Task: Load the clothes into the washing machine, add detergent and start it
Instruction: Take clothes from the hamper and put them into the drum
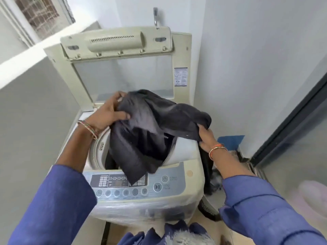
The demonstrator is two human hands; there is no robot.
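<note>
Top-loading washing machine [178, 197], cream body, lid [116, 55] raised upright at the back. No brand name legible anywhere. On the control panel [134, 183]: a power symbol on one round button, a play/pause symbol on the larger round button below it, with small print beside each too blurred to read. A row of round buttons along the front edge, unlabelled as far as can be seen. A white sticker [180, 76] on the lid's right frame, printed with small text and pictograms — illegible.

Left hand [108, 112] clenched on the upper left edge of a dark grey garment [146, 131], thumb pressed over the cloth, fingers curled behind it. Right hand [206, 137] gripping the garment's right edge, fingers folded under the fabric and mostly hidden. Bangles on both wrists, blue sleeves [58, 206] on both forearms.

Garment held spread over the drum opening [99, 151], its lower part hanging down inside and one flap draped forward over the middle of the control panel, covering part of the display. A dark strip trailing from beneath the right hand down the machine's right side — whether the same garment, cannot tell.

Drum interior almost wholly hidden by the cloth. Clear plastic wrap around the machine's lower front. Right of the machine, on the floor, a blue object [231, 141] and a heap of dark cloth, partly hidden by the right arm. A metal tap [155, 17] on the wall above the lid.
</note>
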